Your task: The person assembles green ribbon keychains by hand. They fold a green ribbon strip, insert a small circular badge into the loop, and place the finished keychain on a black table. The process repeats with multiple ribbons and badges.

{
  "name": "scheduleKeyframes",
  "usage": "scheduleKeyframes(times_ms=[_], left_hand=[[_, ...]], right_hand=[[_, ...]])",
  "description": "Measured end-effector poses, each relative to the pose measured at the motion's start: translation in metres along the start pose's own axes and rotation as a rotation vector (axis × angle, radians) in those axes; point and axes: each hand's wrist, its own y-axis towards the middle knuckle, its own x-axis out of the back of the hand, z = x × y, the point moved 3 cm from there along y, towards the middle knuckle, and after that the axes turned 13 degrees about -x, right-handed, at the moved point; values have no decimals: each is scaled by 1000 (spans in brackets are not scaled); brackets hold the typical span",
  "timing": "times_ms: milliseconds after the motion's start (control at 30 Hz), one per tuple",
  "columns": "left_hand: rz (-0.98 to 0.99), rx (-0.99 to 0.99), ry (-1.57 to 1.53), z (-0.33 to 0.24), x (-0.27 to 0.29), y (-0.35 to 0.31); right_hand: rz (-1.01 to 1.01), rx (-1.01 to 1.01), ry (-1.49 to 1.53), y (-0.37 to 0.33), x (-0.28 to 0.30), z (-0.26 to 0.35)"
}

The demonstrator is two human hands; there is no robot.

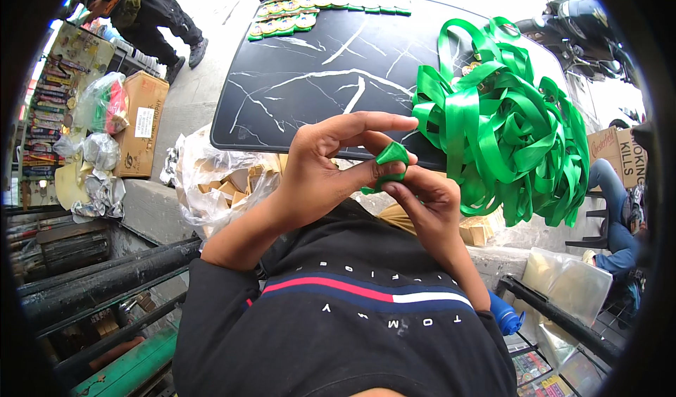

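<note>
A small folded piece of green satin ribbon [391,155] is held up in front of my chest, just off the near edge of the table. My left hand [317,165] pinches it with the thumb against the fingers, its index finger stretched out above. From the right, my right hand [431,203] grips the ribbon's lower part between thumb and fingertips. A large heap of green ribbon loops [503,129] covers the table's right side and hangs over its near edge. Gold-coloured medals [473,68] show partly among the loops.
The black marble-patterned table [296,108] bears rows of folded green ribbons with round medals [284,24] at its far left. Beneath the near edge lies a clear plastic bag of small cardboard boxes [232,186]. A cardboard carton [144,126] stands left; people are nearby.
</note>
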Motion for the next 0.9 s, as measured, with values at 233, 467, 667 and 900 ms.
scheduleKeyframes(times_ms=[233, 467, 667, 900], left_hand=[[-61, -122, -10, -11, 8, 7], [-292, -432, 302, -16, 27, -12], [-89, 709, -1109, 59, -6, -88], [-661, 846, -2019, 131, -13, -123]], right_hand=[[-21, -57, 204, 6, -8, 2], [-31, 38, 83, 16, -9, 30], [31, 113, 36, 17, -11, 48], [764, 358, 65, -15, 2, 97]])
